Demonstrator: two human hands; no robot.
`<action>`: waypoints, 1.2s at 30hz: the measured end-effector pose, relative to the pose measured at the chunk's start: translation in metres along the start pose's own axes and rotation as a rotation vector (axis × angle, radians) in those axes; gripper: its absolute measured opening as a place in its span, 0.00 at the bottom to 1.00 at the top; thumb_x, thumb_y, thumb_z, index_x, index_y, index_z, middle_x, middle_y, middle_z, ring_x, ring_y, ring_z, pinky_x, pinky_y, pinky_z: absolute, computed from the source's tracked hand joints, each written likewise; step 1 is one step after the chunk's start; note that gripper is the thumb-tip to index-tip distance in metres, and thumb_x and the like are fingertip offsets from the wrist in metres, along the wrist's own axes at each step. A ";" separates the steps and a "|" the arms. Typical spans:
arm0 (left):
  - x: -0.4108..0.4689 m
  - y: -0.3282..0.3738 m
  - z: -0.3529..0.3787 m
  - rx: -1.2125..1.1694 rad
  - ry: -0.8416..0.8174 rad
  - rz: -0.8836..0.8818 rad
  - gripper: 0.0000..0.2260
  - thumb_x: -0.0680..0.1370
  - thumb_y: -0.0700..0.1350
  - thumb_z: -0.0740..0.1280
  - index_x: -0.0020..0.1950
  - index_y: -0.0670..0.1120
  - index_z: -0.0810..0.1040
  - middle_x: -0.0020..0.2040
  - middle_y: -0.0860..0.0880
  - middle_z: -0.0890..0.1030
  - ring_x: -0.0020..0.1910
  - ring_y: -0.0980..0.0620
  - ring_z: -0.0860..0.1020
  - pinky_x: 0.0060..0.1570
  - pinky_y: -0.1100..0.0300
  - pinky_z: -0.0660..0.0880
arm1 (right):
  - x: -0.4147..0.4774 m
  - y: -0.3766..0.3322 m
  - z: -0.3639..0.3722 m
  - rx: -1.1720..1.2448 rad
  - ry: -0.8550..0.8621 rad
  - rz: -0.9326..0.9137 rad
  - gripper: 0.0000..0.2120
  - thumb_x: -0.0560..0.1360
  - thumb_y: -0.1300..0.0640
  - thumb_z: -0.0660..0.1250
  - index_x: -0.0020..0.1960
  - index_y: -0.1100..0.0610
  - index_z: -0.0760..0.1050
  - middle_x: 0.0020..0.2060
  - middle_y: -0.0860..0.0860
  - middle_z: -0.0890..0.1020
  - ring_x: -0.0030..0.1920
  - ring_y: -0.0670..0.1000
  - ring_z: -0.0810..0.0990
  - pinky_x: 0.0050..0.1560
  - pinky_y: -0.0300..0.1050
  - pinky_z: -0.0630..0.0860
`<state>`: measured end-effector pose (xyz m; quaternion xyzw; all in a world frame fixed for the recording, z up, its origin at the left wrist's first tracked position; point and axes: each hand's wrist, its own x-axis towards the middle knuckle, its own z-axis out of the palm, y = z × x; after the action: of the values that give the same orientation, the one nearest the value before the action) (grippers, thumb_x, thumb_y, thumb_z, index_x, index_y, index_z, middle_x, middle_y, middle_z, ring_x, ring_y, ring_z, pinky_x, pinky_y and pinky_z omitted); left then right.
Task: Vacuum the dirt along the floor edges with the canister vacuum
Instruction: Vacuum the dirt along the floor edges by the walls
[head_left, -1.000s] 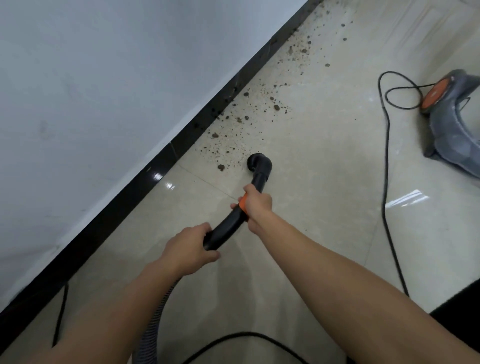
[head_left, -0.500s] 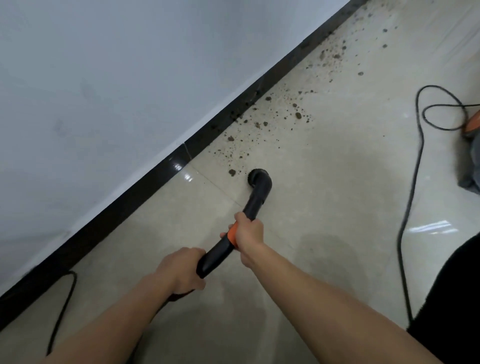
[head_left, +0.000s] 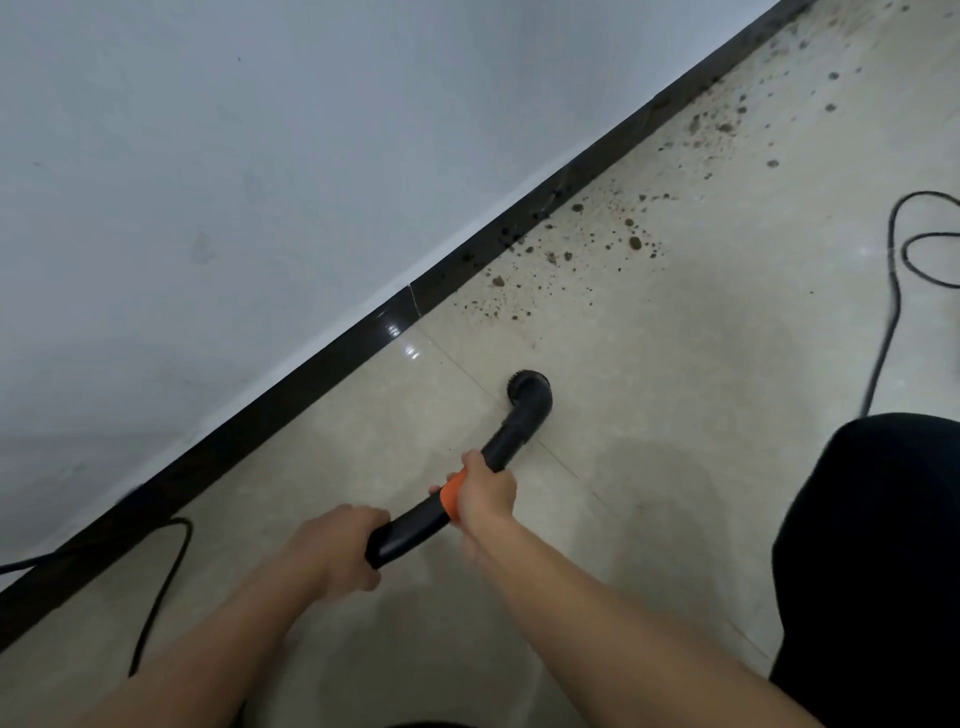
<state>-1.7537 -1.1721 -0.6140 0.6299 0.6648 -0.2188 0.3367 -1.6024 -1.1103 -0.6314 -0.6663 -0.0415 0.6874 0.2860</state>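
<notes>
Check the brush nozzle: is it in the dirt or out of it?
Out. The brush nozzle sits over bare floor, apart from the nearest dirt along the baseboard.

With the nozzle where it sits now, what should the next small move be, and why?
Probably push the nozzle forward toward the baseboard: the nearest dirt lies just ahead, while the floor around the nozzle looks clean. The left hand and right hand both grip the wand, so no regrip seems needed.
</notes>
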 end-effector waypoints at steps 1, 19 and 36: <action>-0.003 -0.004 0.004 0.013 -0.021 -0.003 0.12 0.66 0.46 0.68 0.45 0.55 0.68 0.45 0.52 0.75 0.46 0.51 0.76 0.39 0.60 0.69 | -0.002 0.014 -0.002 0.030 0.036 0.003 0.05 0.79 0.58 0.63 0.50 0.59 0.68 0.35 0.55 0.76 0.34 0.58 0.81 0.38 0.48 0.80; -0.044 -0.115 0.061 -0.044 -0.092 -0.263 0.20 0.68 0.42 0.67 0.59 0.52 0.74 0.55 0.50 0.78 0.54 0.50 0.78 0.46 0.62 0.72 | -0.028 0.125 0.072 -0.177 -0.079 0.098 0.09 0.76 0.52 0.67 0.48 0.56 0.70 0.43 0.53 0.79 0.44 0.53 0.79 0.54 0.48 0.78; -0.032 -0.100 0.029 -0.257 0.251 -0.100 0.13 0.70 0.43 0.71 0.51 0.52 0.72 0.46 0.51 0.78 0.44 0.49 0.78 0.42 0.56 0.76 | 0.000 0.048 0.095 -0.319 -0.066 -0.038 0.14 0.77 0.50 0.64 0.58 0.57 0.70 0.53 0.57 0.80 0.49 0.57 0.79 0.37 0.47 0.78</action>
<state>-1.8482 -1.2264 -0.6242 0.5703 0.7545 -0.0683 0.3175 -1.7076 -1.1197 -0.6421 -0.6795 -0.1721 0.6881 0.1878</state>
